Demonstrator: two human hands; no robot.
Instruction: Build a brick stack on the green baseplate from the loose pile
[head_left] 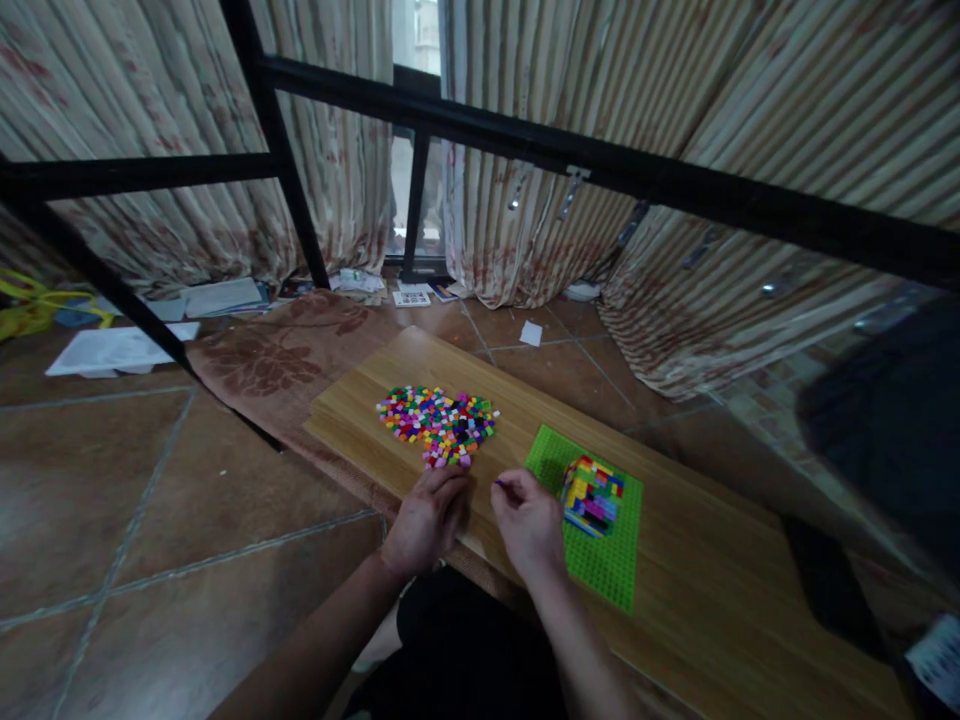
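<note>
A heap of small coloured toy bricks [431, 415] lies on the wooden table, in front of my hands. My left hand [427, 520] is at the near edge of this heap, its fingers curled together and pointing down; whatever is between them is hidden. To its right, my right hand [531, 525] pinches a small dark brick, perhaps purple, between thumb and forefinger. Just beyond that hand is a green studded baseplate [611, 575]. On it stands a block-shaped build of multicoloured bricks [592, 497], several layers high.
The low wooden table [712, 560] runs from upper left to lower right. A brown patterned cloth [277, 355] extends past its left end. Black metal bars [540, 125] cross before striped curtains [570, 60]. A white tray [120, 348] and papers lie on the tiled floor.
</note>
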